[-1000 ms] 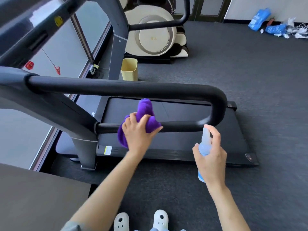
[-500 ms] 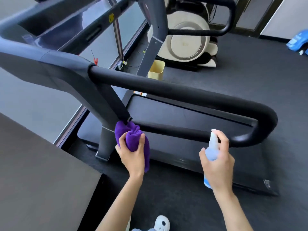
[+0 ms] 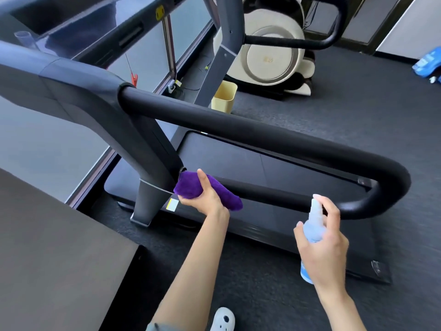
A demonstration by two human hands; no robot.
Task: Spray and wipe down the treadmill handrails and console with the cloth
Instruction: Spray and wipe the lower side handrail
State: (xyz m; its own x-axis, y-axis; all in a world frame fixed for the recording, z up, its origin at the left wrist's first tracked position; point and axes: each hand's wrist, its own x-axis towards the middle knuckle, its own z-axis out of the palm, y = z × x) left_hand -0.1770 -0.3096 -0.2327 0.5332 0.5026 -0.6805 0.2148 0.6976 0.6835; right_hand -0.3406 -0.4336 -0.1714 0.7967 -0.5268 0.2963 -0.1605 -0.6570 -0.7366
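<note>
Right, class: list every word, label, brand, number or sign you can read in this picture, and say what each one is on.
No text here can be read.
Yellow round sticker on the treadmill's upper frame: too small to read.
White and yellow label at the foot of the treadmill upright: blurred.
Blue packet on the floor: print too blurred.
Spray bottle: no label visible.

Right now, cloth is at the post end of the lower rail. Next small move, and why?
Probably slide the left hand and purple cloth rightward along the lower rail toward the bend: the cloth sits against the upright post, so only that direction remains unwiped.
</note>
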